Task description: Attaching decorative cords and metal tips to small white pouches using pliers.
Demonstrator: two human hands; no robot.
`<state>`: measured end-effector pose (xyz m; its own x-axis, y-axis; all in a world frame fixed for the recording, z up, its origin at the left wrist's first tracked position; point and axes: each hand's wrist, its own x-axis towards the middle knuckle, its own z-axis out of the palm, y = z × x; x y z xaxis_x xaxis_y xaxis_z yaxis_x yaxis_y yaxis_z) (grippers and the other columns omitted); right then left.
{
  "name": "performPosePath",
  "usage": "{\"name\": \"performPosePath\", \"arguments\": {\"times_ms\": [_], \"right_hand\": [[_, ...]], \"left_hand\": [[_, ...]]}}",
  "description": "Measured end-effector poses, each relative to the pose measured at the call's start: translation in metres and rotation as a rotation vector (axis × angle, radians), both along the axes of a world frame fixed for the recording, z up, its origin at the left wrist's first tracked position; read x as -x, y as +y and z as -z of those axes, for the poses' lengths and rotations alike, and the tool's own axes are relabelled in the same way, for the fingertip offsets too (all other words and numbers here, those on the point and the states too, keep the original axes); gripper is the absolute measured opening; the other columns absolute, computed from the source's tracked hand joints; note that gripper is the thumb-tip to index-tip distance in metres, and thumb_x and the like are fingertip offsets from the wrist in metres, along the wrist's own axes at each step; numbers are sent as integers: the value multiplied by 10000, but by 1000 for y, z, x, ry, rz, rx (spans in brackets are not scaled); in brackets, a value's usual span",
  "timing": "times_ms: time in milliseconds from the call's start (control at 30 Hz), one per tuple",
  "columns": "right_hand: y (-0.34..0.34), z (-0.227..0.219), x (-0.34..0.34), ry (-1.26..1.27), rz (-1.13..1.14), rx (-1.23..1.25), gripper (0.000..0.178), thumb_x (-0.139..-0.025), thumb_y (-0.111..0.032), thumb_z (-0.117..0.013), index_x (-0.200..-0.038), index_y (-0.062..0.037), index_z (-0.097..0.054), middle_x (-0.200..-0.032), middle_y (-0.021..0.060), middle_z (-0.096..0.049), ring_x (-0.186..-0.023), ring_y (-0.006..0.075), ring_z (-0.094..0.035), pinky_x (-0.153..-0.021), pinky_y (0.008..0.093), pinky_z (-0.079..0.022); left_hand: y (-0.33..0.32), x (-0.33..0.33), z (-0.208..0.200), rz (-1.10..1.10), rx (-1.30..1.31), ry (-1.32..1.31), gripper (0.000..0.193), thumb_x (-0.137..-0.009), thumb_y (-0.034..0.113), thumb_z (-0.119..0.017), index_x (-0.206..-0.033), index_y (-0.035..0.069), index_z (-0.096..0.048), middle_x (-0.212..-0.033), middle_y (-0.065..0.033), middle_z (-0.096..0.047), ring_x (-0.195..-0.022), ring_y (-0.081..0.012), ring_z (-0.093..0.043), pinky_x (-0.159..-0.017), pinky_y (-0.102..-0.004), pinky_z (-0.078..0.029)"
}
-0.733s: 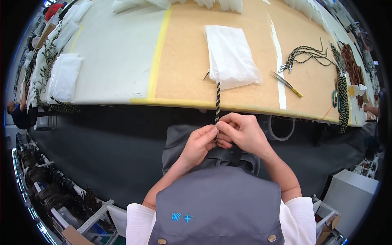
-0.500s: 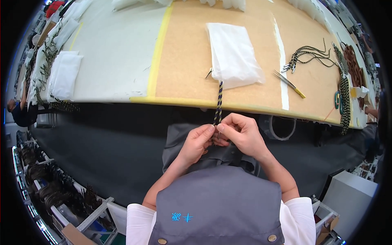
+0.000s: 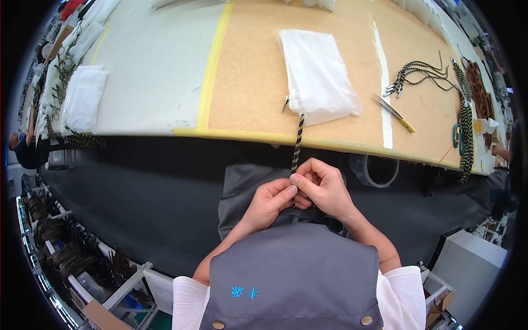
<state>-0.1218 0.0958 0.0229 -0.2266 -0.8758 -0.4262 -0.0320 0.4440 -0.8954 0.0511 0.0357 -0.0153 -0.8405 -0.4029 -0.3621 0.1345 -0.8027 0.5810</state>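
Both my hands meet in front of my apron, just off the table's near edge. My left hand (image 3: 270, 201) and my right hand (image 3: 325, 190) are closed, thumbs and fingertips pinching a black cord with yellow flecks (image 3: 298, 144). The cord runs taut from my fingers up to the lower edge of a white translucent pouch (image 3: 319, 74) lying on the table. Its two strands lie close together. A small dark zipper pull (image 3: 286, 103) pokes out at the pouch's lower left corner. My fingers hide the cord's ends.
On the tan tabletop (image 3: 247, 82), right of the pouch, lie tweezers (image 3: 395, 113) and loose cords with metal tips (image 3: 421, 74). Farther right are green-handled scissors (image 3: 456, 136) and a thick cord bundle (image 3: 466, 132). Folded white pouches (image 3: 85, 99) lie left; a clear bin (image 3: 374, 170) sits under the edge.
The two cord strands, apart before, are now drawn together. My hands have moved slightly closer to my body and pressed together. The metal tip seen by my right thumb is now hidden.
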Motion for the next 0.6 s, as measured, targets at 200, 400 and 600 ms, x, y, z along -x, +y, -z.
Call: {"name": "performPosePath", "arguments": {"times_ms": [200, 400, 600], "right_hand": [[29, 19, 4, -58, -315, 119, 456, -969, -314, -622, -1238, 44, -538, -989, 185, -676, -930, 254, -658, -822, 371, -517], [30, -56, 51, 361, -377, -78, 191, -939, -162, -645, -1051, -8, -648, -811, 150, -686, -723, 256, -680, -673, 342, -515], [-28, -114, 84, 759, -322, 275, 112, -884, -60, -688, -983, -14, -659, -875, 108, -684, -782, 252, -658, -699, 321, -509]], "left_hand": [[2, -3, 4, -73, 123, -59, 257, -1049, 170, -536, -1195, -23, -621, -1065, -93, -701, -954, -155, -687, -818, -280, -552], [-5, -11, 12, -52, 344, -239, 216, -1006, 147, -614, -1156, -1, -663, -1024, -60, -739, -895, -102, -693, -679, -211, -500], [-17, -12, 8, 0, 273, -163, 217, -986, 132, -646, -1148, -11, -670, -994, -58, -724, -879, -120, -697, -737, -224, -525]]}}
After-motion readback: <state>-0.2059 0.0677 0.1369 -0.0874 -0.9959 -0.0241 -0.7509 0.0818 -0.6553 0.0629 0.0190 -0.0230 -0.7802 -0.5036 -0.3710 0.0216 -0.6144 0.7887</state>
